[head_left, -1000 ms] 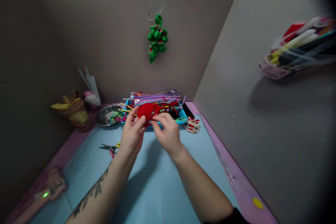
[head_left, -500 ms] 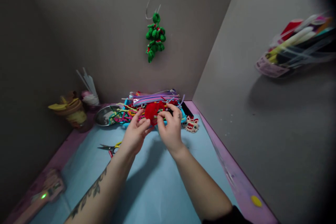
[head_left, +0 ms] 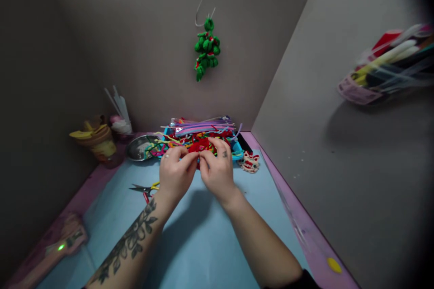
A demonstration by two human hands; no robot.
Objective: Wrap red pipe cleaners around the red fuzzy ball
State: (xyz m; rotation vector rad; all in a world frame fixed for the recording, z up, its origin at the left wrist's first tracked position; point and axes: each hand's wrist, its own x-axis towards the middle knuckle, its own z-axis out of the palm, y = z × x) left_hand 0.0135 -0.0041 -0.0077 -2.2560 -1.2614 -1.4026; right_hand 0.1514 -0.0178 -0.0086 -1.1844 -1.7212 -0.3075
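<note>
A red fuzzy craft piece (head_left: 200, 145), which looks made of chenille stems, is held up in front of me over the near edge of a blue bin (head_left: 239, 150). My left hand (head_left: 175, 170) pinches its near side between thumb and fingers. My right hand (head_left: 217, 168) closes on it just to the right, and the two thumbs nearly meet. Fingers cover much of the piece, and it blends with the colourful stems (head_left: 206, 129) behind it. A small red-and-white animal-face ornament (head_left: 250, 162) lies right of the bin.
Yellow-handled scissors (head_left: 142, 188) lie left of my left wrist. A metal bowl (head_left: 133, 149) stands left of the bin. A glue gun (head_left: 69, 240) with a green light sits at front left. Green craft work (head_left: 207, 47) hangs from a hook; a pen holder (head_left: 359, 91) juts from the right wall.
My left hand has rolled over so its back faces me, and both thumbs have drawn together on the red piece. The piece has tipped and shows less of its face.
</note>
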